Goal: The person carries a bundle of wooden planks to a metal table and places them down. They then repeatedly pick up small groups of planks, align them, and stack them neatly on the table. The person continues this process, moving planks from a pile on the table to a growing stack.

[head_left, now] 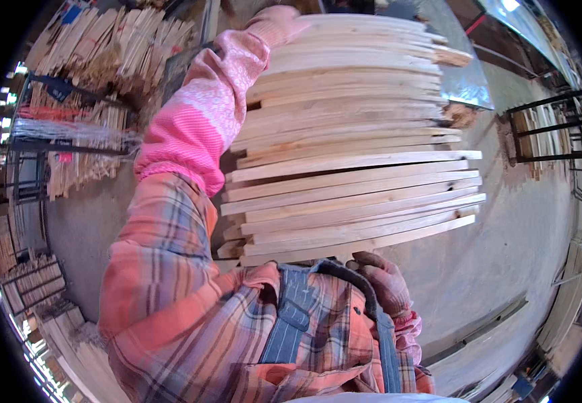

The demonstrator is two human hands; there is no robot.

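Note:
A wide layer of pale wooden strips (351, 111) lies in front of me, side by side, with uneven ends. The nearest strips (365, 235) come close to my body, and a dark gap separates some of them. My left hand (279, 25), in a pinkish knit glove, reaches across to the far left corner of the strips. Its fingers lie outstretched on the wood there. Low beside my waist, my right hand (386, 279) is gloved too, its fingers curled close to the nearest strip. Whatever those fingers may hold is hidden.
A shiny metal surface (469, 84) shows beyond the strips' right ends. Heaps of wood pieces (109, 43) stand at the far left, near a black rack (69, 144). Another black rack (556, 127) holds wood on the right. Long boards (569, 289) lie along the right side.

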